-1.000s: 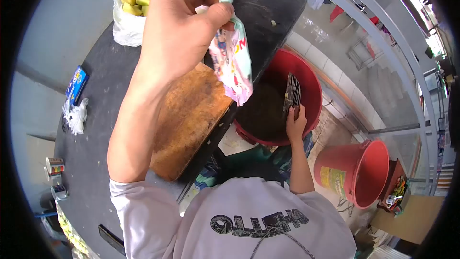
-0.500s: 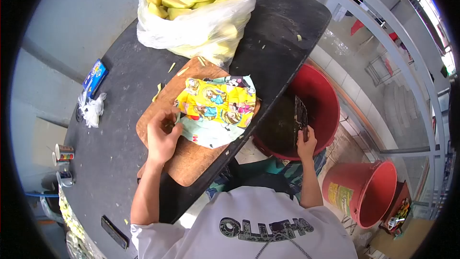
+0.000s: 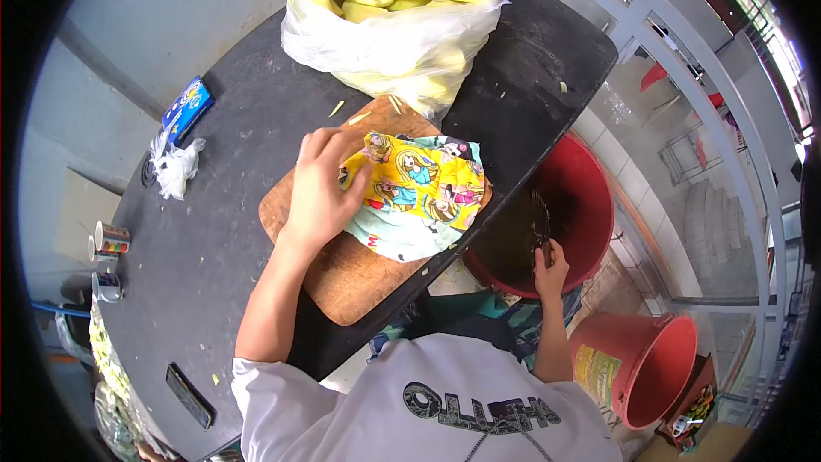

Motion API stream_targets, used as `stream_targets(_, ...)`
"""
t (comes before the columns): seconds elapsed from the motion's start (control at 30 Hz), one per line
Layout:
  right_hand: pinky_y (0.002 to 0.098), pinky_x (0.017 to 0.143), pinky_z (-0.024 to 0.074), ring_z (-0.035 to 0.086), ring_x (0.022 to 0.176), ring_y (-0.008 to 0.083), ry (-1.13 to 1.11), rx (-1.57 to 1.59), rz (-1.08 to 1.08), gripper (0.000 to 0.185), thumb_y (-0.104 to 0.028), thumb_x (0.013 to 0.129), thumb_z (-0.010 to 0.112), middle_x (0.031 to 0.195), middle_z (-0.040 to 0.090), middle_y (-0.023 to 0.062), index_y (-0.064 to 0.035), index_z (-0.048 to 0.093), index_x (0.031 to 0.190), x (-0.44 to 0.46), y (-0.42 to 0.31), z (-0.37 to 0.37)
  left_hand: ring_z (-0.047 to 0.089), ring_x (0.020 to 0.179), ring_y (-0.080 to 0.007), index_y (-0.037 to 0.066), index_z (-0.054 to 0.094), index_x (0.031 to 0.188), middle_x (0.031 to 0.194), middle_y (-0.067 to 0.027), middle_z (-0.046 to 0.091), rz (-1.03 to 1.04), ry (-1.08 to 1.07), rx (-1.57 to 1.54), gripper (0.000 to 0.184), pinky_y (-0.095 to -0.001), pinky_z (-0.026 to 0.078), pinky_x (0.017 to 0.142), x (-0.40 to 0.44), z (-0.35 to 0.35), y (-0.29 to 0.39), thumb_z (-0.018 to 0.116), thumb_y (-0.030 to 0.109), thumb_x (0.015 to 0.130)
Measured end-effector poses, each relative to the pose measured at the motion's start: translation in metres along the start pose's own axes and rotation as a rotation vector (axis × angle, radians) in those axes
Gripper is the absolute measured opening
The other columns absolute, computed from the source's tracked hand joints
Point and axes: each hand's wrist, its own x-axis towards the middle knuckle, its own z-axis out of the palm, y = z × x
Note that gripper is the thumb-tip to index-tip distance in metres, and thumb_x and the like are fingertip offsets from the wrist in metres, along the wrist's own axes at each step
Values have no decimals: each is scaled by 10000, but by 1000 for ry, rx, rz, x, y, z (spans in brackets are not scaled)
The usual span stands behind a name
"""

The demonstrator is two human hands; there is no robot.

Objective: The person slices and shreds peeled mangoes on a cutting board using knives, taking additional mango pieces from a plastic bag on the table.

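A yellow and pale-green cloth printed with cartoon figures lies spread on a wooden cutting board. Over the cloth's left edge is my left hand, thumb and fingers apart; whether the fingertips press on the fabric is hard to see. My right hand grips the handle of a dark, wide-bladed knife, held upright above a red bucket beside the table. The blade is seen nearly edge-on. Dark liquid appears to sit inside the bucket.
A white plastic bag full of peeled, yellow-green fruit pieces stands behind the board on the black table. To the left are a blue packet, a knotted white bag, cups and a phone. A second red bucket lies tilted at right.
My left hand has moved up along the cloth's left edge, its fingers opening wider. The knife has turned from showing its broad side to nearly edge-on. The whole view has shifted slightly.
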Motion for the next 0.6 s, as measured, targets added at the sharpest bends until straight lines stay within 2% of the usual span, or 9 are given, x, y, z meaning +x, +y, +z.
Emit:
stream_targets(0.03, 288, 684, 497, 601, 724, 118, -5, 16, -16, 349, -135, 935, 695, 824, 676, 90, 34, 609, 1228, 0, 1, 1, 574, 1059, -344, 8, 650, 1182, 1148, -165, 615, 10, -40, -11, 393, -429, 502, 932, 4, 1, 6, 749, 67, 806)
stream_targets(0.17, 291, 705, 508, 625, 749, 127, 13, -20, -10, 352, -141, 926, 705, 847, 692, 102, 31, 617, 1221, 0, 6, 2, 507, 1162, -348, 33, 672, 1159, 1159, -144, 614, 89, -176, -5, 367, -436, 459, 992, 18, 16, 17, 772, 97, 812)
stream_targets(0.27, 308, 731, 527, 681, 791, 171, 26, 21, -81, 365, -140, 907, 718, 882, 714, 135, 19, 623, 1221, 0, 3, 3, 522, 1137, -345, 32, 699, 1087, 1145, -140, 618, 141, -269, -28, 315, -439, 467, 976, 28, 33, 4, 790, 87, 790)
stream_targets(0.3, 323, 744, 537, 702, 817, 209, 53, -44, -143, 370, -137, 894, 726, 902, 719, 153, 9, 627, 1218, -2, -1, 3, 531, 1127, -344, 35, 720, 1027, 1140, -136, 624, 121, -242, -60, 279, -440, 476, 959, 31, 35, 6, 806, 75, 765)
stream_targets(0.4, 356, 755, 552, 724, 843, 281, 82, -131, -217, 373, -130, 869, 738, 927, 721, 185, -10, 635, 1207, -5, -10, 3, 543, 1125, -348, 31, 725, 1008, 1135, -136, 634, 114, -122, -102, 273, -454, 479, 965, 36, 30, 16, 808, 61, 749)
stream_targets(0.47, 374, 752, 557, 724, 843, 314, 71, -159, -226, 371, -126, 858, 743, 931, 716, 197, -20, 639, 1198, -7, -15, 0, 513, 1199, -357, 40, 717, 1084, 1216, -135, 616, 48, -124, -147, 355, -484, 447, 1020, 34, 31, 14, 810, 73, 743)
stream_targets(0.53, 402, 744, 560, 715, 836, 341, 29, -155, -175, 357, -128, 848, 748, 933, 712, 194, -37, 644, 1177, -9, -30, -2, 452, 1260, -358, 71, 676, 1189, 1312, -148, 555, 43, -78, 249, 458, -473, 413, 1030, 31, 31, 14, 795, 122, 750)
stream_targets(0.57, 402, 744, 560, 715, 836, 341, 29, -152, -173, 357, -128, 848, 748, 933, 712, 194, -37, 644, 1177, -11, -27, -2, 395, 1315, -386, 84, 625, 1280, 1404, -165, 483, -31, -137, 254, 556, -520, 357, 1075, 27, 33, 13, 793, 126, 751)
stream_targets(0.6, 411, 741, 559, 712, 835, 347, 43, -166, -206, 349, -125, 847, 746, 933, 712, 191, -43, 645, 1171, -10, -25, -1, 395, 1315, -386, 84, 625, 1280, 1404, -165, 483, -29, -134, 260, 556, -520, 357, 1075, 25, 32, 15, 793, 126, 751)
